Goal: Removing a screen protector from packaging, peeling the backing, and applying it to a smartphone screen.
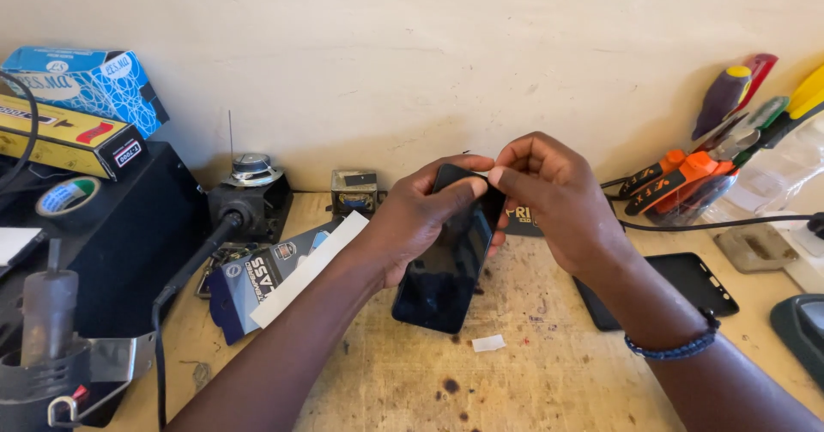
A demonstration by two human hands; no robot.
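Observation:
A black smartphone [444, 271] is held tilted above the wooden workbench, its dark glass screen facing up. My left hand [412, 219] grips it from the left side near the top, thumb lying across the upper screen. My right hand [554, 200] pinches at the phone's top right corner with thumb and fingertips closed there; what is between them is too small to tell. A beaded bracelet [678, 346] sits on my right wrist. A small white scrap [488, 343] lies on the bench below the phone.
A black phone case [687, 279] lies right of the phone. Screwdrivers and orange cutters [687, 175] rest against the wall at right. A screen-protector package [257, 282], a dark box with tape roll [69, 199], and stacked cartons [77, 106] sit left. A black cable [712, 223] runs right.

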